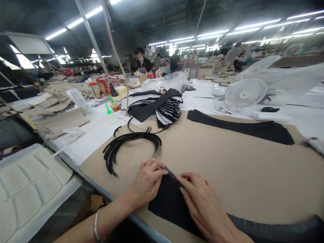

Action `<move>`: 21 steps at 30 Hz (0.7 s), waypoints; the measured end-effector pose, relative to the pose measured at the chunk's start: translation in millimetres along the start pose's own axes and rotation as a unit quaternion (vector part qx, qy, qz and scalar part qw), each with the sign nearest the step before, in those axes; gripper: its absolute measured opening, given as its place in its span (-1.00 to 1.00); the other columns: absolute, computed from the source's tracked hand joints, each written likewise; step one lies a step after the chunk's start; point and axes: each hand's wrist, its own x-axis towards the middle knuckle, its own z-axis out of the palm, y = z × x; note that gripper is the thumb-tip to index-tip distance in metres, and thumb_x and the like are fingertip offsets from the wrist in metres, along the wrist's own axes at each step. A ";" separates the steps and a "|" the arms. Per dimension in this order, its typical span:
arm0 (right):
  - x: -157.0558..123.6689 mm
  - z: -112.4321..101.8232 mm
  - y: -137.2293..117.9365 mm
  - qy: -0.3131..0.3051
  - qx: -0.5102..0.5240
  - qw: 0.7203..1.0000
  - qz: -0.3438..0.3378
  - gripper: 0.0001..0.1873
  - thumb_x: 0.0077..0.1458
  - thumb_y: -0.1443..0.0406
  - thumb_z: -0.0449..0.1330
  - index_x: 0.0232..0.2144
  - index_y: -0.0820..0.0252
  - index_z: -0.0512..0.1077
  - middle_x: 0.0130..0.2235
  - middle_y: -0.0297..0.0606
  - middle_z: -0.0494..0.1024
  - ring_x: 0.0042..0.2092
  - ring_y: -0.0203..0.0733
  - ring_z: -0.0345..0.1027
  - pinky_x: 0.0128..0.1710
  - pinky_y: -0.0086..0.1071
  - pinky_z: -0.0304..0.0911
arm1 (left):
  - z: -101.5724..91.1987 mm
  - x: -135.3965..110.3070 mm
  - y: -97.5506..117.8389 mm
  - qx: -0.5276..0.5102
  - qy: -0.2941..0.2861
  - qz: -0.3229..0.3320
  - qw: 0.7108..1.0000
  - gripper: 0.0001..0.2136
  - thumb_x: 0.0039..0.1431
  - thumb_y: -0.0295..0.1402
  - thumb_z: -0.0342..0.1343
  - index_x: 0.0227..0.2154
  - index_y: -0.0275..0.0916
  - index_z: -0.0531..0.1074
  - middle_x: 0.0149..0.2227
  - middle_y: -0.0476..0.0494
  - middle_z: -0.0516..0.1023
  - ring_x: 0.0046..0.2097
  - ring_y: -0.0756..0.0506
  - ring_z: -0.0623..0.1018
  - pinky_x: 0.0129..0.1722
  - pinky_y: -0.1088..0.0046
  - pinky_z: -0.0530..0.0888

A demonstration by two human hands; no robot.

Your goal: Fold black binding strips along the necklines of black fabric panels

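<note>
A black fabric piece (172, 199) lies on the beige sheet near the table's front edge, with a narrow greyish strip folded along its top. My left hand (149, 179) pinches the top left of this edge, fingers closed. At the strip's other end, my right hand (199, 195) has its fingers drawn together on the fabric, thumb and index at the fold; its palm hides part of the cloth. A long dark curved end (278, 229) shows beyond my right wrist. Left of my hands rests a bundle of thin black curved strips (131, 138).
A beige sheet (248, 168) covers the worktop. Another black curved piece (240, 126) lies farther back. Behind the strips are a heap of black pieces (154, 106) and a green-tipped bottle (110, 114). A white fan (245, 92) lies right. People work in the background.
</note>
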 end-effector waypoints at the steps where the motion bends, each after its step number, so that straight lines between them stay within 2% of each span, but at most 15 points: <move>1: 4.6 -1.6 -4.5 -0.014 0.001 0.999 0.030 -0.63 0.22 0.40 0.02 0.05 0.05 0.34 -0.01 -0.20 0.45 -0.01 -0.09 0.28 -0.05 -0.17 0.10 | -1.7 4.0 1.0 -0.019 0.010 -0.013 1.000 -0.75 0.26 -0.55 -0.08 -0.19 -0.13 0.45 -0.11 -0.07 0.48 0.00 -0.12 0.37 -0.01 0.23 0.20; 3: 13.6 -4.3 -12.6 -0.032 -0.012 0.996 0.080 -0.64 0.20 0.36 0.10 0.06 0.16 0.33 -0.06 -0.14 0.47 -0.02 -0.02 0.29 -0.04 -0.11 0.10 | -4.8 13.5 1.5 -0.036 0.009 -0.018 0.999 -0.79 0.24 -0.52 -0.02 -0.14 -0.14 0.41 -0.09 -0.08 0.48 0.03 -0.13 0.35 0.02 0.23 0.19; 4: 17.6 -5.3 -15.9 -0.038 -0.019 0.994 0.100 -0.65 0.17 0.36 0.13 0.03 0.18 0.34 -0.07 -0.13 0.47 -0.03 0.00 0.29 -0.03 -0.09 0.09 | -6.2 18.9 0.9 -0.033 -0.010 -0.007 0.999 -0.76 0.22 -0.51 0.03 -0.09 -0.14 0.38 -0.05 -0.09 0.47 0.07 -0.14 0.32 0.04 0.22 0.17; 7: 27.2 -7.7 -22.3 -0.060 -0.009 0.988 0.139 -0.74 0.13 0.38 0.17 -0.09 0.20 0.39 -0.11 -0.15 0.49 -0.03 0.03 0.30 -0.04 -0.09 0.08 | -9.2 35.2 -3.1 0.001 -0.105 0.047 0.993 -0.62 0.12 -0.51 0.13 0.00 -0.12 0.33 -0.02 -0.08 0.46 0.08 -0.16 0.32 0.04 0.19 0.14; 10: 32.8 -9.7 -23.7 -0.078 0.009 0.984 0.157 -0.81 0.09 0.39 0.21 -0.19 0.20 0.41 -0.18 -0.18 0.52 -0.08 0.04 0.33 -0.09 -0.10 0.09 | -11.5 48.0 -7.5 0.020 -0.163 0.073 0.984 -0.72 0.05 -0.50 0.19 -0.16 -0.13 0.43 -0.19 -0.02 0.50 -0.04 -0.14 0.39 -0.02 0.20 0.14; 14: 35.8 -10.7 -21.0 -0.085 0.028 0.983 0.161 -0.93 0.08 0.39 0.21 -0.33 0.17 0.43 -0.28 -0.24 0.54 -0.17 0.01 0.37 -0.20 -0.17 0.11 | -14.7 55.8 -9.9 0.029 -0.185 0.093 0.978 -0.88 0.06 -0.52 0.18 -0.37 -0.16 0.48 -0.31 0.02 0.48 -0.09 -0.11 0.41 -0.05 0.23 0.11; 17: 35.1 -8.1 -18.7 -0.077 0.040 0.984 0.158 -0.96 0.09 0.38 0.20 -0.38 0.15 0.43 -0.30 -0.27 0.52 -0.17 -0.01 0.36 -0.21 -0.19 0.10 | -16.3 57.0 -11.6 0.027 -0.194 0.108 0.975 -0.87 0.10 -0.53 0.16 -0.37 -0.15 0.49 -0.31 0.04 0.48 -0.11 -0.06 0.42 -0.04 0.28 0.11; 21: 32.0 -0.6 -17.5 -0.057 0.057 0.986 0.143 -0.91 0.12 0.41 0.17 -0.30 0.16 0.42 -0.24 -0.26 0.50 -0.13 -0.05 0.31 -0.15 -0.22 0.12 | -15.8 56.6 -15.2 0.030 -0.186 0.130 0.973 -0.85 0.15 -0.53 0.13 -0.33 -0.13 0.51 -0.29 0.05 0.49 -0.12 -0.03 0.42 -0.06 0.33 0.14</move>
